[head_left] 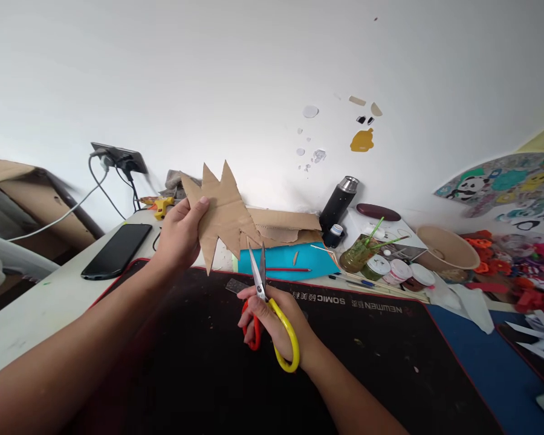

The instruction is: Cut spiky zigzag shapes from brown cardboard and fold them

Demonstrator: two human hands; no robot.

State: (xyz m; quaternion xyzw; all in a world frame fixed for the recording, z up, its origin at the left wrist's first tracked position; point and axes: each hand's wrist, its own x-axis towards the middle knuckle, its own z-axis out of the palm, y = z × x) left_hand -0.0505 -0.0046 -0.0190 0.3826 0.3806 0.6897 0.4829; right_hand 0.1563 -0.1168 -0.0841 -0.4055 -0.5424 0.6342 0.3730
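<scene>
My left hand pinches a spiky piece of cardboard by its left side, thumb on the near face. Pointed teeth are cut along its upper and lower edges. In my right hand is a pair of scissors with one red and one yellow handle. Their blades point up and are slightly apart, with the tips close to the cardboard's lower right point. Whether the blades touch the cardboard I cannot tell. Both hands are raised over a black desk mat.
Behind lie a cardboard strip, a blue sheet and a red pencil. A black thermos, a jar with green sticks and several paint jars stand back right. A phone and yellow glue gun are left.
</scene>
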